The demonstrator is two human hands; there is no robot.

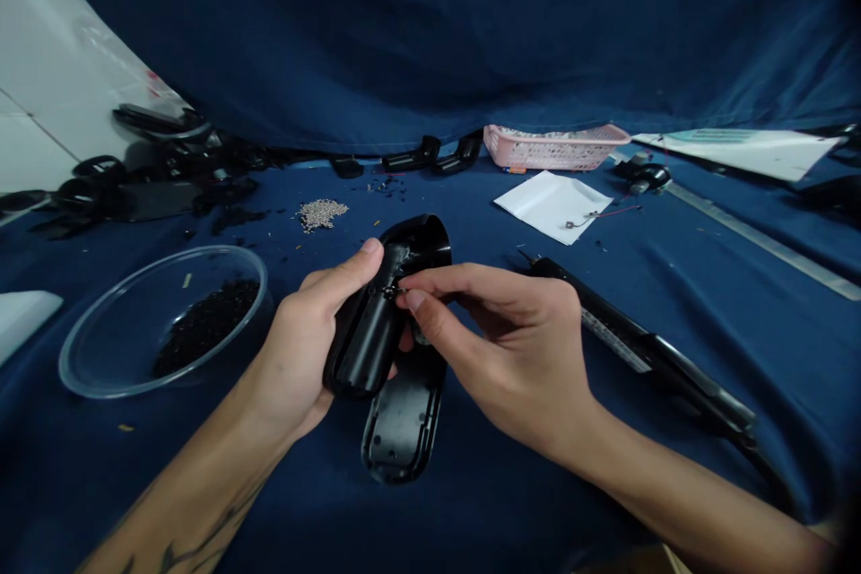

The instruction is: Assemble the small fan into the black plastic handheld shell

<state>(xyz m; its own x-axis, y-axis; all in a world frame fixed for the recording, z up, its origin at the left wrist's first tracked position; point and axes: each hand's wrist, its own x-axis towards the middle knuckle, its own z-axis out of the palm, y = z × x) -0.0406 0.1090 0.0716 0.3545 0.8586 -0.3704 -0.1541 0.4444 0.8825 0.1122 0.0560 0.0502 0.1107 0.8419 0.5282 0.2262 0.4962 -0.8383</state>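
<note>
My left hand [302, 350] is wrapped round a glossy black curved plastic housing [367, 336], thumb along its upper side. At the middle of the housing, the thumb and index finger of my right hand [508, 336] pinch a small dark part [391, 291], too small to name. Below, a second black plastic shell [400, 430] with an open inner face and small holes lies partly hidden behind the housing. Whether my left fingers also hold that shell is hidden.
At left, a clear plastic bowl [73, 368] contains small black pieces. Beyond it are a heap of small silvery pieces [323, 214] and black parts [154, 188]. A pink basket [558, 151] and white paper [548, 202] sit farther back. At right lie a black corded electric screwdriver [646, 350] and a ruler [760, 238].
</note>
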